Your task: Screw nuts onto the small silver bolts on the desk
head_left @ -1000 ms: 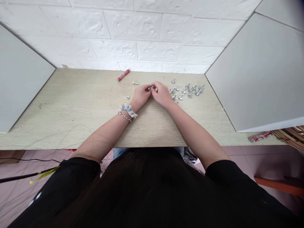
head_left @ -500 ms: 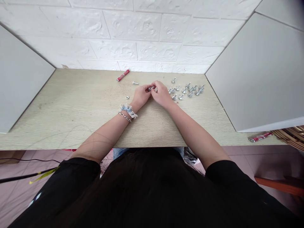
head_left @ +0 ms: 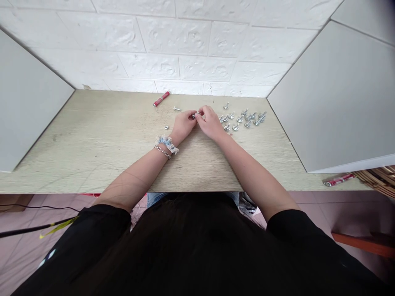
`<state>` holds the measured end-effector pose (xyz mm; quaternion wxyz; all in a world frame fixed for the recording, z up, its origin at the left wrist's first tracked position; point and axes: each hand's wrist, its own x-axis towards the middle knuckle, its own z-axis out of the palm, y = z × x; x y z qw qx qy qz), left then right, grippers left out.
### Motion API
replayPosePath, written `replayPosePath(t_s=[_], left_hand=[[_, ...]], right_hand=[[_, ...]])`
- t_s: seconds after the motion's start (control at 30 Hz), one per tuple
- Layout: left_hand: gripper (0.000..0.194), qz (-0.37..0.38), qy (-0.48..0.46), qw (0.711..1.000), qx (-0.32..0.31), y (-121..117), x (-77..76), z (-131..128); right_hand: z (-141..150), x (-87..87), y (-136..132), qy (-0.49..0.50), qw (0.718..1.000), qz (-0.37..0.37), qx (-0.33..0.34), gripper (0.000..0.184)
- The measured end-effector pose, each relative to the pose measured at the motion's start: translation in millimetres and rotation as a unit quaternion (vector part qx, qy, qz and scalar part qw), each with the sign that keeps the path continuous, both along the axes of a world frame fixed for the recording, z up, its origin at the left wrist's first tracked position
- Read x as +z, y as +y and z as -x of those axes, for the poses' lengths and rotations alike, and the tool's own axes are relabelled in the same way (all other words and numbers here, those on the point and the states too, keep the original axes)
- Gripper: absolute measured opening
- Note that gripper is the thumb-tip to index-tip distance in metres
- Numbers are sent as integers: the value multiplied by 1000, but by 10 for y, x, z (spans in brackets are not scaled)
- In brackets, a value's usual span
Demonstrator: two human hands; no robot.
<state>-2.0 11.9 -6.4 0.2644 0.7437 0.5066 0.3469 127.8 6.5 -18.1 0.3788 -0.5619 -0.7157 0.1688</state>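
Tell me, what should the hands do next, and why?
Maybe twist the small metal part gently: the left hand and right hand meet, both seem to pinch it, and the loose bolt and nut nearby hint at threaded pieces.

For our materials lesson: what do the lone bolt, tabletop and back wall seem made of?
Lone bolt: probably shiny metal, by its silvery glints.
Tabletop: wood or laminate, mostly matt, by its streaky grain.
Back wall: embossed, slightly glossy white brick pattern; masonry or panelling, unclear.
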Motion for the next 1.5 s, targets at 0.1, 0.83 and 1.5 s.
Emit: replayPosePath(t_s=[0.1, 0.83, 1.5], left_hand=[[31, 3, 1, 1000, 8, -1, 5, 1], [23, -1, 13, 1000, 8, -8, -5, -17], [26, -8, 12, 1000, 1, -15, -2, -12]], right_hand=[[2, 12, -17, -4, 1000, -5, 10, 13], [-9, 37, -18, -9, 1000, 6, -11, 23], [-4, 22, -16, -21, 999, 25, -13, 24]])
